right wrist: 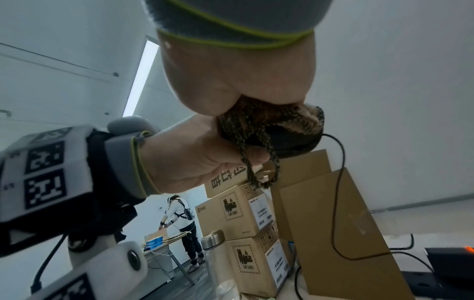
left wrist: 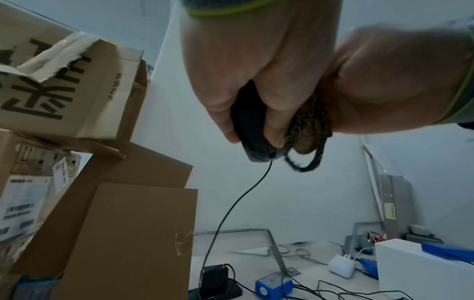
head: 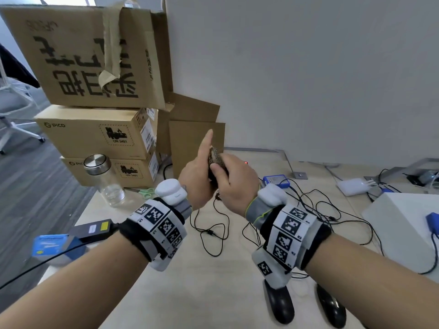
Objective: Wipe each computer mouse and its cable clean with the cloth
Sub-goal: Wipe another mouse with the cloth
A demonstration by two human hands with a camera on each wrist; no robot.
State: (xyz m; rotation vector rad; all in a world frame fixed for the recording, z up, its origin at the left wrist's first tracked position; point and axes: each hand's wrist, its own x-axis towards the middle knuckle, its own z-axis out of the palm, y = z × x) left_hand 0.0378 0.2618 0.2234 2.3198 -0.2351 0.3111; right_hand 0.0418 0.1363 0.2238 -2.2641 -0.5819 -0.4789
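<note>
Above the table my left hand (head: 199, 174) grips a black wired mouse (left wrist: 252, 132), with the index finger pointing straight up. My right hand (head: 234, 184) holds a dark patterned cloth (head: 215, 154) bunched against the mouse's far side; the cloth (right wrist: 271, 119) covers part of the mouse (right wrist: 295, 142). The mouse's thin black cable (left wrist: 231, 203) hangs down to the table and loops there (head: 213, 229). Two more black mice (head: 280, 302) (head: 331, 307) lie near the table's front edge, under my right forearm.
Stacked cardboard boxes (head: 95, 131) stand at the back left, with a lidded glass jar (head: 104, 179) and green scissors (head: 146, 192) in front. A blue device (head: 276, 180), a white charger (head: 354, 187), a white box (head: 403, 224) and tangled cables fill the right. Another person (right wrist: 182, 223) works far off.
</note>
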